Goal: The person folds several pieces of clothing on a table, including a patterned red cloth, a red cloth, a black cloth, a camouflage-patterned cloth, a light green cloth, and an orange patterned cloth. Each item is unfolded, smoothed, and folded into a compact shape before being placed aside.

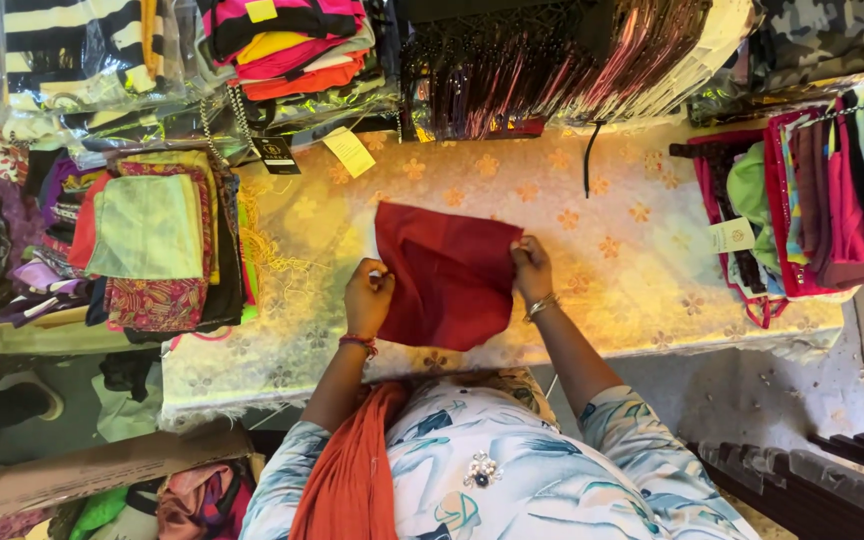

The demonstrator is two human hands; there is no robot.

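Between both hands' fingers (380,278), pinched at either edge, hangs the red cloth (444,275).

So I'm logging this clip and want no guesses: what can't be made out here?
Head view only:
- Left hand and right hand grip the red cloth; fingertips hidden in its edges.
- Whether the cloth is one layer or folded: unclear.
- Paper tags: too small.
- Garment stack: lower pieces covered by upper ones.
- Hanging clothes: cut off at the right edge.

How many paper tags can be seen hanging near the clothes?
3: a yellow tag and a black tag at the table's far edge, a pale tag on the right-hand garments. Others may be hidden.
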